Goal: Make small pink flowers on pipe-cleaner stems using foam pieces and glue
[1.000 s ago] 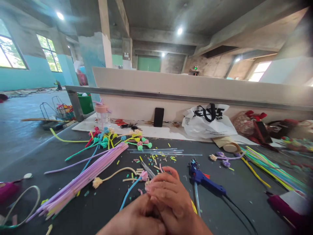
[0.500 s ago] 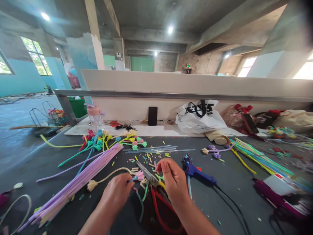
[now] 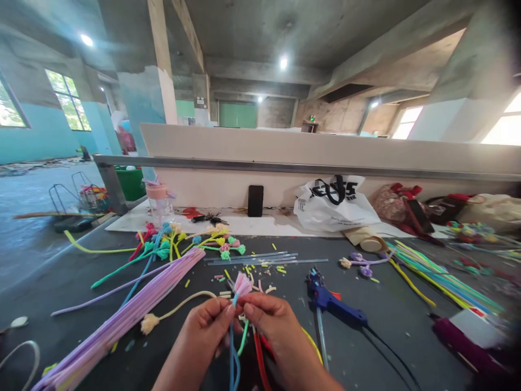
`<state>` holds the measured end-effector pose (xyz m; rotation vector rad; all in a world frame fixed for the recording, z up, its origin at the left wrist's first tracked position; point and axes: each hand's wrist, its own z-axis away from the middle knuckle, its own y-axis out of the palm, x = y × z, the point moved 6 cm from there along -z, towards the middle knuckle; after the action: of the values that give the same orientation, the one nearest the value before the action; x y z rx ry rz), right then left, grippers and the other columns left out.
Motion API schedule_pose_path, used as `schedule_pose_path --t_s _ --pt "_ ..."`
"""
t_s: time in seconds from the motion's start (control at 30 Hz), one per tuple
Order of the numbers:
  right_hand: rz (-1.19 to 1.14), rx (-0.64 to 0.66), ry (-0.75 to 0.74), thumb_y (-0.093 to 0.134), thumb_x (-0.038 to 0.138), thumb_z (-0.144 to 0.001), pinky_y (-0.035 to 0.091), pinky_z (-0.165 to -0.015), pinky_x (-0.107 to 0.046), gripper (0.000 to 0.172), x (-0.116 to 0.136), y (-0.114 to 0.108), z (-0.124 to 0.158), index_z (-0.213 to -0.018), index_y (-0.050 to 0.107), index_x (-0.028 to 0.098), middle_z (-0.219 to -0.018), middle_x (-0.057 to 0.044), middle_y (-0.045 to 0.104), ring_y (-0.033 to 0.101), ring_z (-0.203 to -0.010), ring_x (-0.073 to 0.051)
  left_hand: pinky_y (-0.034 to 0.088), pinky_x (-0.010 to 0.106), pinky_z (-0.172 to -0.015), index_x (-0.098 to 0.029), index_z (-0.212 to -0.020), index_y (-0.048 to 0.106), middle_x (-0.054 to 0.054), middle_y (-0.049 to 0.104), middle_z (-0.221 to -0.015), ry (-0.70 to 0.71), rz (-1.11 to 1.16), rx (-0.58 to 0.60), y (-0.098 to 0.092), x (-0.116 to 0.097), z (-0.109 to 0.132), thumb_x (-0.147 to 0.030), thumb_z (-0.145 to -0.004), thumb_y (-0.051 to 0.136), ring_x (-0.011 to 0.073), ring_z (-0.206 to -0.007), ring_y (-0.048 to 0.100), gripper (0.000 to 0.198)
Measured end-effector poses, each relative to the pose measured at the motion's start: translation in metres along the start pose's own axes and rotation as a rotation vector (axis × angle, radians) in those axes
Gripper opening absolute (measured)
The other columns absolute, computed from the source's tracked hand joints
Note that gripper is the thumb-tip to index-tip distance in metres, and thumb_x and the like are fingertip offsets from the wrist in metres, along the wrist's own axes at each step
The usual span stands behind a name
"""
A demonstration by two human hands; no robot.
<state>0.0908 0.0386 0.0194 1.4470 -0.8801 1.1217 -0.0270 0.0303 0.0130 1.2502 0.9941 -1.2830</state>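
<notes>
A small pink flower (image 3: 242,284) on blue fuzzy stems (image 3: 233,355) stands upright between my hands, over the dark tabletop. My left hand (image 3: 203,332) pinches the blue stem just under the flower with thumb and forefinger. Close beside it, my right hand (image 3: 279,332) has its thumb and forefinger pressed together at the flower's base, the fingertips nearly touching those of the left. Under the right hand lies a cutting tool with red handles (image 3: 260,355), mostly covered. A green stem piece (image 3: 243,338) shows below the fingers.
A bundle of lilac stems (image 3: 134,320) and several coloured flowers (image 3: 163,244) lie left. Clear glue sticks (image 3: 260,258) and cut bits are ahead. A blue glue gun (image 3: 337,304) with a cord lies right. Behind stand a phone (image 3: 255,201), a cup (image 3: 159,198) and a white bag (image 3: 334,206).
My right hand has moved left and down from above the cutting tool to the flower. The left hand has brought the flower toward the middle and turned it upright.
</notes>
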Motion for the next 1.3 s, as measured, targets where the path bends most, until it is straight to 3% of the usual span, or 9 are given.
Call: schedule_pose_path --t_s 0.13,0.27,0.47,0.53,0.67,0.77,0.9,1.03,1.3 --pt "-0.211 -0.008 0.000 0.075 0.027 -0.063 0.041 -0.063 -0.025 0.015 -0.006 0.006 0.005 -0.060 0.067 0.015 -0.062 0.000 0.059 0.052 -0.061 -0.012 0.027 0.016 -0.035 -0.014 -0.061 0.055 -0.005 0.046 -0.043 -0.018 -0.013 0.047 0.005 0.008 -0.002 -0.050 -0.068 0.061 0.0047 -0.035 0.036 0.038" --pt "-0.394 0.020 0.109 0.077 0.027 -0.060 0.039 -0.050 -0.023 0.018 -0.014 0.013 0.009 -0.061 0.065 0.014 -0.054 0.001 0.056 0.050 -0.051 -0.011 0.031 0.016 -0.032 -0.014 -0.063 0.054 -0.005 0.049 -0.042 -0.028 0.032 0.114 0.013 0.015 -0.003 -0.051 -0.066 0.063 0.0055 -0.033 0.040 0.038" --pt "-0.403 0.043 0.175 0.078 0.030 -0.059 0.041 -0.048 -0.023 0.022 -0.006 0.012 0.011 -0.064 0.063 0.014 -0.061 0.000 0.061 0.052 -0.048 -0.011 0.037 0.018 -0.033 -0.015 -0.069 0.050 -0.003 0.056 -0.051 -0.055 0.118 0.279 0.017 0.013 -0.002 -0.050 -0.062 0.068 0.0084 -0.035 0.049 0.039" --pt "-0.310 0.015 0.161 0.077 0.030 -0.060 0.041 -0.055 -0.022 0.022 -0.001 0.007 0.010 -0.063 0.063 0.013 -0.060 0.000 0.061 0.054 -0.054 -0.010 0.036 0.018 -0.034 -0.014 -0.071 0.052 -0.002 0.057 -0.057 -0.046 0.117 0.232 0.008 0.004 -0.002 -0.048 -0.062 0.068 0.0084 -0.039 0.051 0.038" --pt "-0.098 -0.020 0.167 0.077 0.034 -0.060 0.034 -0.053 -0.021 0.025 0.001 -0.001 0.007 -0.059 0.062 0.013 -0.055 0.001 0.058 0.048 -0.052 -0.009 0.035 0.016 -0.044 -0.015 -0.080 0.058 -0.005 0.052 -0.054 0.078 0.097 -0.100 -0.024 -0.017 0.000 -0.034 -0.070 0.065 0.0060 -0.047 0.046 0.022" --pt "0.084 -0.018 0.146 0.075 0.038 -0.060 0.028 -0.050 -0.021 0.029 0.001 -0.002 0.005 -0.058 0.061 0.013 -0.050 0.002 0.054 0.041 -0.048 -0.007 0.040 0.019 -0.053 -0.016 -0.076 0.061 -0.002 0.056 -0.063 0.216 -0.032 -0.212 -0.032 -0.028 0.004 -0.029 -0.068 0.065 0.0094 -0.057 0.049 0.016" --pt "0.271 0.018 0.097 0.068 0.040 -0.064 0.024 -0.049 -0.022 0.030 0.003 0.002 0.005 -0.054 0.058 0.014 -0.046 0.004 0.048 0.037 -0.047 -0.008 0.042 0.022 -0.056 -0.018 -0.078 0.062 -0.001 0.056 -0.067 0.372 -0.233 -0.222 -0.029 -0.035 0.009 -0.027 -0.071 0.063 0.0123 -0.062 0.050 0.012" --pt "0.307 0.019 0.105 0.066 0.037 -0.063 0.024 -0.048 -0.022 0.027 0.005 0.004 0.006 -0.053 0.056 0.015 -0.045 0.005 0.045 0.036 -0.046 -0.008 0.043 0.023 -0.059 -0.019 -0.081 0.062 0.000 0.054 -0.071 0.486 -0.359 -0.185 -0.026 -0.041 0.011 -0.026 -0.074 0.060 0.0131 -0.064 0.050 0.009" --pt "0.325 0.013 0.134 0.064 0.034 -0.062 0.024 -0.047 -0.022 0.023 0.006 0.006 0.008 -0.052 0.055 0.015 -0.045 0.005 0.044 0.035 -0.046 -0.007 0.042 0.024 -0.061 -0.021 -0.085 0.060 0.002 0.057 -0.080 0.578 -0.551 -0.163 -0.021 -0.046 0.016 -0.024 -0.079 0.055 0.0134 -0.068 0.051 0.008"
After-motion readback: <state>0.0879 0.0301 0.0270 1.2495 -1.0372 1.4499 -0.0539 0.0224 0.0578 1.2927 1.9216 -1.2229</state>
